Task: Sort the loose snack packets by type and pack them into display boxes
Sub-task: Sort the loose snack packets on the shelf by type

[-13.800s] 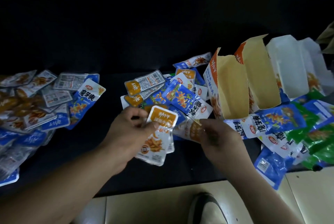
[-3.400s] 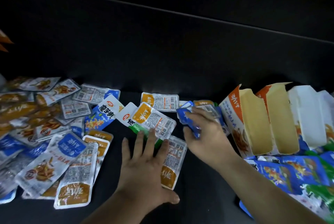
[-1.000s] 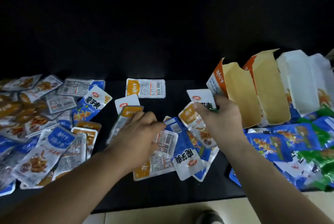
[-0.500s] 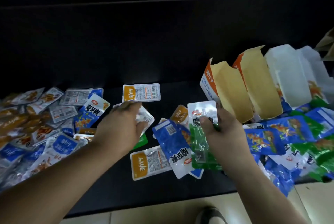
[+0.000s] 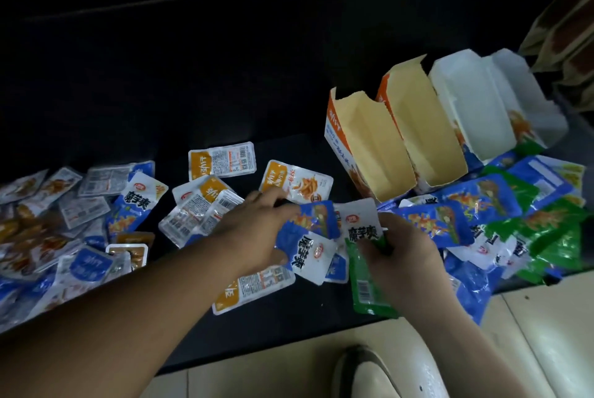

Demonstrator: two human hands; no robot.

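Observation:
Loose snack packets lie on a black seat [image 5: 289, 92]. My right hand [image 5: 401, 256] grips a green packet [image 5: 364, 282] with a white top. My left hand [image 5: 257, 230] reaches right and rests its fingers on a blue packet [image 5: 308, 237] in the middle; whether it grips it I cannot tell. Orange packets [image 5: 295, 180] lie just behind. Two orange display boxes [image 5: 366, 143] and two white display boxes [image 5: 472, 108] stand open at the right.
A heap of mixed packets [image 5: 58, 221] covers the left of the seat. Blue and green packets [image 5: 514, 214] pile up in front of the boxes. A shoe [image 5: 363, 368] stands on the pale tiled floor below the seat's front edge.
My left hand moved right from the white packet onto the blue packet in the middle. My right hand keeps the green packet and has barely moved.

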